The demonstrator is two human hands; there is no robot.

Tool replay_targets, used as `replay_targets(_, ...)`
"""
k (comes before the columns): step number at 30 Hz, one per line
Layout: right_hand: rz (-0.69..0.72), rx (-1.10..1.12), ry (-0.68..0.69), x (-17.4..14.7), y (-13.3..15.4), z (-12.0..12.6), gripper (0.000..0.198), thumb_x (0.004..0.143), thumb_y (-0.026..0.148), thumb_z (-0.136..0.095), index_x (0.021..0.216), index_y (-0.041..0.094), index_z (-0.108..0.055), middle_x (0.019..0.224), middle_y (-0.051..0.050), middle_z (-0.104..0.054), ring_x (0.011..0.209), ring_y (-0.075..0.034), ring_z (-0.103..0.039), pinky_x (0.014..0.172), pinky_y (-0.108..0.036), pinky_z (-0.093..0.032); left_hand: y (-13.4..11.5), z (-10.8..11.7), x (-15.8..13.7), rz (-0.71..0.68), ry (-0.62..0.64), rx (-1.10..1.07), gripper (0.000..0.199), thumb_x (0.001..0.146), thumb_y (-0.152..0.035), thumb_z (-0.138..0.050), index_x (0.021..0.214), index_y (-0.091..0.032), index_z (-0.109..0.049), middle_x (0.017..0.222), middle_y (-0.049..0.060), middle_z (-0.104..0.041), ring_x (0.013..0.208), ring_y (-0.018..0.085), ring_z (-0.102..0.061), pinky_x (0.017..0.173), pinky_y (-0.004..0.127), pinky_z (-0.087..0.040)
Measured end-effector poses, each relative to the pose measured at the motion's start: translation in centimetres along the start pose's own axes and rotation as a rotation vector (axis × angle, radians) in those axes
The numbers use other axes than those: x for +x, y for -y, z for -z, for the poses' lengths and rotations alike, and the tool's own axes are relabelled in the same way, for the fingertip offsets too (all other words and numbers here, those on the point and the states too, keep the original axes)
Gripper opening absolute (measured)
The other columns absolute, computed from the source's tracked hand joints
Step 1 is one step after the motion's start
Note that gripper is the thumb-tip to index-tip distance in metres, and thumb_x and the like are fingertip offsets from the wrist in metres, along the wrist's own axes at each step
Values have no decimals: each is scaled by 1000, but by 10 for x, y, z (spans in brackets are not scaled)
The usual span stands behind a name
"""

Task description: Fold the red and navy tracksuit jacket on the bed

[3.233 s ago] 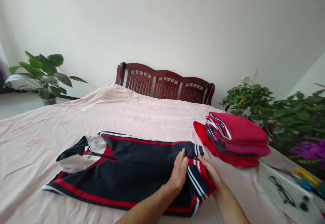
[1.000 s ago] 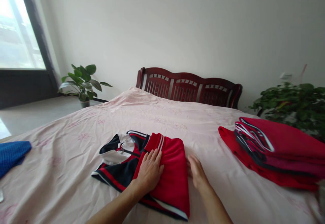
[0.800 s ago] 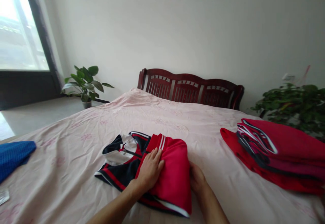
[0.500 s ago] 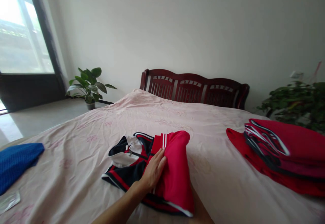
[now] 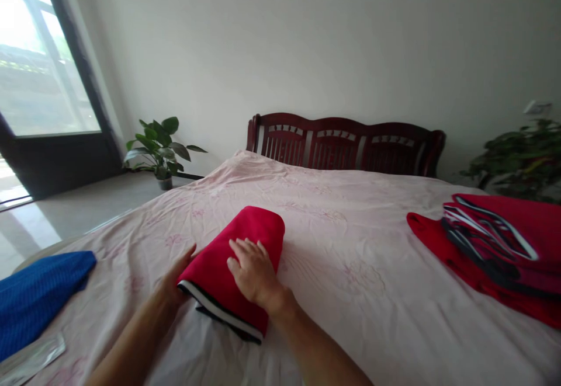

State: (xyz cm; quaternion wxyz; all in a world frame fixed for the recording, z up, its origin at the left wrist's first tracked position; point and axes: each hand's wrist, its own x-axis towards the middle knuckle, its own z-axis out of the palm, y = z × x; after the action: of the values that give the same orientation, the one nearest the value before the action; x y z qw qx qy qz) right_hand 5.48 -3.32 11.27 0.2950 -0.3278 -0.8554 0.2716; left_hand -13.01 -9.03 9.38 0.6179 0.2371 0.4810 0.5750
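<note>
A folded red jacket [image 5: 219, 257] with white and black trim along its near edge lies on the bed. Flat on top of it rests my right hand [image 5: 254, 272], fingers spread. At the jacket's left side is my left hand [image 5: 179, 275], its visible fingers stretched along the edge; part of that hand is hidden behind the cloth. The navy and white collar part is out of sight beneath the red layer.
A pale pink floral sheet [image 5: 350, 222] covers the bed. Stacked red clothes [image 5: 499, 246] lie on the right. On the left are a blue cloth [image 5: 39, 292] and a clear plastic packet [image 5: 37, 360]. A dark wooden bench back [image 5: 342, 143] and potted plant [image 5: 164, 149] stand beyond.
The jacket has been folded over to the left, covering its navy and white part. My left hand moved off its top to the left side; my right hand came out on top.
</note>
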Motion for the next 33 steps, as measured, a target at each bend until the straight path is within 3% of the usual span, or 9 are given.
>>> replay_targets(3, 82, -100, 54, -20, -9, -17, 42, 95, 34, -52, 134, 20, -62, 145, -10, -55, 142, -26, -40, 122, -49, -17, -5, 34, -9, -112, -264, 309, 56, 90, -45, -48, 137, -15, -53, 125, 14, -69, 114, 32, -66, 98, 50, -52)
replay_targets(6, 58, -59, -101, -12, -16, -13, 36, 98, 27, -45, 126, 22, -67, 137, -6, -63, 135, -20, -48, 120, -41, -27, 4, 33, -12, -431, -399, 855, 51, 89, -51, -49, 124, -18, -66, 134, 12, -64, 129, 31, -56, 112, 50, -40)
replay_targets(10, 36, -198, -267, 21, -26, 10, 41, 98, 23, -42, 134, 22, -61, 144, -5, -57, 142, -21, -39, 121, -43, -21, 27, -3, -17, -776, -193, 1428, 45, 98, -44, -38, 134, -28, -61, 144, 4, -58, 139, 25, -45, 118, 47, -33)
replay_targets(14, 24, -411, -100, 48, -56, 17, 46, 101, 37, -40, 144, 25, -52, 157, -4, -40, 150, -23, -21, 123, -48, -6, 58, -22, -22, -782, -121, 1806, 54, 97, -44, -47, 150, -37, -39, 157, 4, -41, 146, 32, -33, 116, 60, -30)
replay_targets(17, -73, -437, 145, 65, -83, 9, 50, 101, 46, -37, 145, 27, -49, 159, -3, -36, 150, -22, -22, 122, -49, -7, 76, -16, -23, -751, -168, 1916, 63, 95, -44, -49, 153, -42, -25, 161, 4, -31, 147, 35, -30, 114, 66, -28)
replay_targets(19, -113, -427, 190, 76, -97, 3, 51, 100, 47, -36, 146, 28, -47, 158, -2, -37, 148, -22, -27, 122, -49, -12, 81, -11, -23, -759, -167, 1944, 66, 95, -44, -50, 154, -43, -20, 162, 4, -29, 148, 35, -28, 114, 66, -27)
replay_targets(25, -245, -444, 38, 90, -121, 4, 55, 101, 45, -30, 149, 20, -44, 155, -9, -43, 145, -24, -34, 119, -46, -23, 85, -10, -23, -791, -223, 1965, 72, 92, -38, -54, 155, -43, -20, 162, 4, -28, 147, 35, -30, 114, 64, -28)
replay_targets(28, -323, -464, -67, 76, -131, 8, 54, 102, 34, -26, 148, 12, -44, 156, -17, -38, 146, -27, -32, 118, -44, -25, 89, -9, -21, -860, -261, 1960, 74, 90, -36, -56, 155, -42, -21, 162, 3, -29, 146, 34, -32, 115, 61, -27)
replay_targets(33, -344, -465, -134, 36, -139, 10, 50, 99, 20, -27, 140, 10, -55, 156, -17, -38, 148, -30, -28, 121, -45, -18, 95, -4, -18, -956, -303, 1955, 72, 91, -37, -55, 155, -39, -23, 160, 2, -35, 145, 31, -35, 117, 56, -25)
